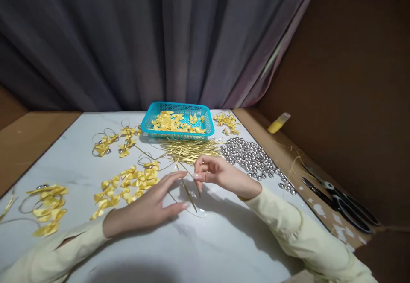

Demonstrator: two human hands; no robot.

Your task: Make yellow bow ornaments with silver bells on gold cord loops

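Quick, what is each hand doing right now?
Left hand: open, flat, fingers touching a gold wire tie on the table.
Right hand: fingers pinched on the gold wire tie.

Gold ties (188, 189) partly behind hands

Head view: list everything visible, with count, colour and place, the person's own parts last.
basket: one, turquoise, far centre of the table, yellow bows inside
gold wire ties: a heap, in front of the basket
silver beads: many, right of the ties
loose yellow bows: many, centre-left
bows on wire rings: several, far left
scissors: one pair, black handles, right ledge
yellow tube: one, right ledge
curtain: grey, behind
table: white
left hand: open, fingers by a tie
right hand: pinching a tie
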